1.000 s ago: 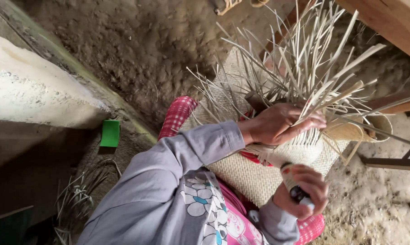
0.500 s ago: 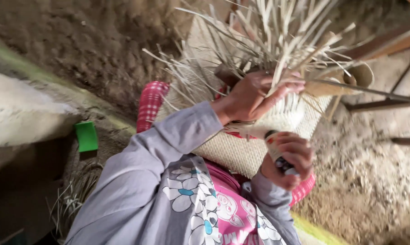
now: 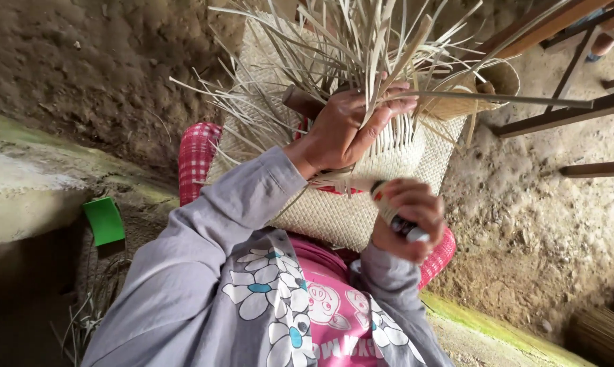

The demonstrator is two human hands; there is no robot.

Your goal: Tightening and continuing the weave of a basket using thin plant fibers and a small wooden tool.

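A: Woven mat (image 3: 334,211) status?
B: On the lap, over a red checked cushion (image 3: 197,160). Left hand (image 3: 351,126) fingers curled around loose reed strips (image 3: 361,47).
A: Right hand (image 3: 409,217)?
B: Fist closed on a small knife handle (image 3: 395,217).

The floor (image 3: 116,75) is bare, rough brown earth; a pale concrete ledge (image 3: 28,197) with green moss runs at the left; dark wooden furniture legs (image 3: 558,115) stand at upper right; soft daylight falls evenly.
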